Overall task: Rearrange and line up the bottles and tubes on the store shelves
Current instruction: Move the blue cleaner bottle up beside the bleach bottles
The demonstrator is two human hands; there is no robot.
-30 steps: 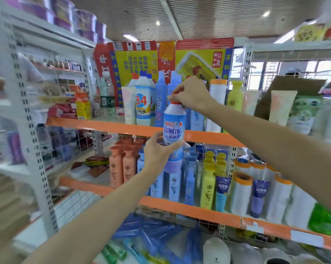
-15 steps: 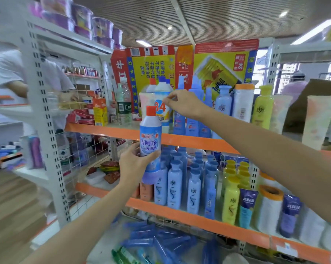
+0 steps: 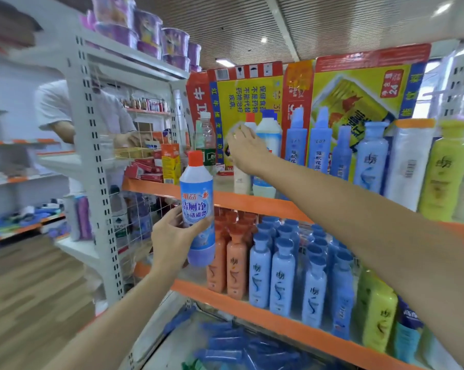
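My left hand grips a white and blue cleaner bottle with a red cap, upright in the air in front of the upper orange-edged shelf. My right hand reaches onto that shelf, its fingers curled over the top of a cream tube whose lower part shows below the hand. A white bottle with a blue cap stands right beside the tube. Tall blue bottles line the shelf to the right.
The lower shelf holds rows of orange bottles, blue bottles and yellow-green ones. A clear water bottle stands left of my right hand. Another person works behind the white shelf post.
My right hand has left the cleaner bottle's cap and moved to the cream tube on the upper shelf. The left hand keeps the bottle, and my view has swung left.
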